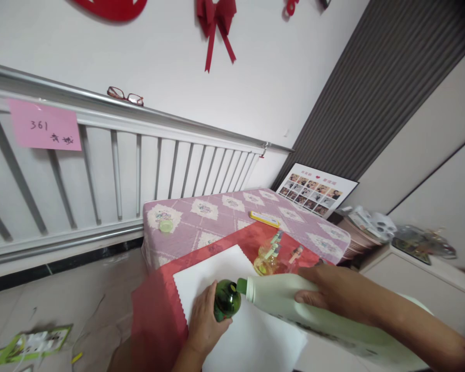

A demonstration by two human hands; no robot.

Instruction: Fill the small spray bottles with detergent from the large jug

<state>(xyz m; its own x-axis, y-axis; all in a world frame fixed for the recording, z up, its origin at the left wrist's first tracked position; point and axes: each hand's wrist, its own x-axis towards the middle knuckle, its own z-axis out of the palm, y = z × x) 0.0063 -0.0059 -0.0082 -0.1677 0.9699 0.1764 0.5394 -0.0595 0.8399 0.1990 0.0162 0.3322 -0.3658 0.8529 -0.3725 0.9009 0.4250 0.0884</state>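
My left hand [206,318] is wrapped round the side of a small, round, dark green glass bottle [227,299] above a white sheet. A large pale green plastic bottle [279,297] lies tipped nearly flat in my right hand [325,287], which grips it from above. Its darker green spout [242,285] points left and meets the small bottle's mouth, or comes very close; I cannot tell if they touch. Whether liquid flows is not visible. Behind the spout stand a yellow glass bottle [264,264] and a pink one [293,261], each with a narrow top.
The scalloped white sheet [217,263] lies on a red cloth [158,289] over a purple patterned table cover [189,222]. A pale green cap [166,226] and a yellow-edged box [264,219] rest there. A power strip [39,343] is on the floor; a radiator [158,160] lines the wall.
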